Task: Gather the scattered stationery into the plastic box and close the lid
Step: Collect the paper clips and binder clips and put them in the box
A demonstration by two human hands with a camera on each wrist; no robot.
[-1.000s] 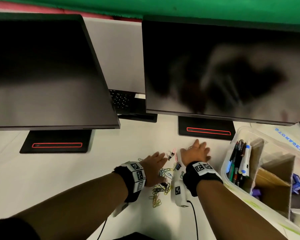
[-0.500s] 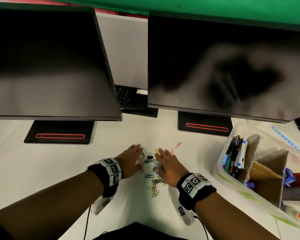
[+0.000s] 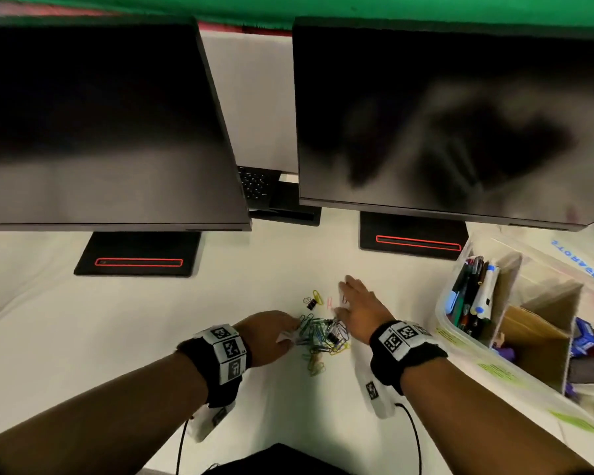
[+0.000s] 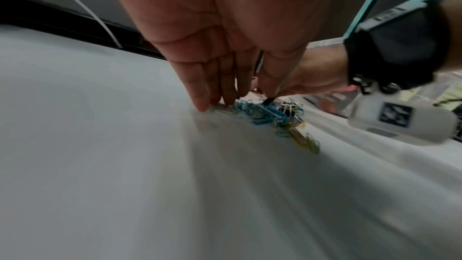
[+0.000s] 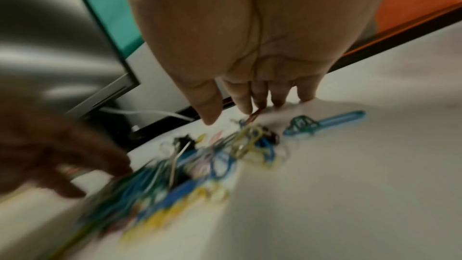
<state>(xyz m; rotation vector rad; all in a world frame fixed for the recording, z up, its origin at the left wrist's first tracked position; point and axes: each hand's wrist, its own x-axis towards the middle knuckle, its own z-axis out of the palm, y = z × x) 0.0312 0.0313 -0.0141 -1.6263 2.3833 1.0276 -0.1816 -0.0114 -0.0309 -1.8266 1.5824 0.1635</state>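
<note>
Both hands flat, fingers straight: left hand (image 3: 271, 332) and right hand (image 3: 359, 308) corral paper clips (image 3: 319, 334). Risk: outlying binder clip (image 3: 311, 302) missed; clips slipping under fingers on the table (image 3: 83, 337).

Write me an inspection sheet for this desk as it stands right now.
Surface: white desk, cloth-covered.
Job's things: coloured paper clips heaped between the hands; binder clip and loose clips beyond; plastic box open, pens inside.
Clutter: nothing seen.
Grips: left hand fingertips at the heap's edge; right hand flat, fingers straight on the desk.
Cables: black leads from the wrist cameras.
Surroundings: two dark monitors, green backdrop.
</note>
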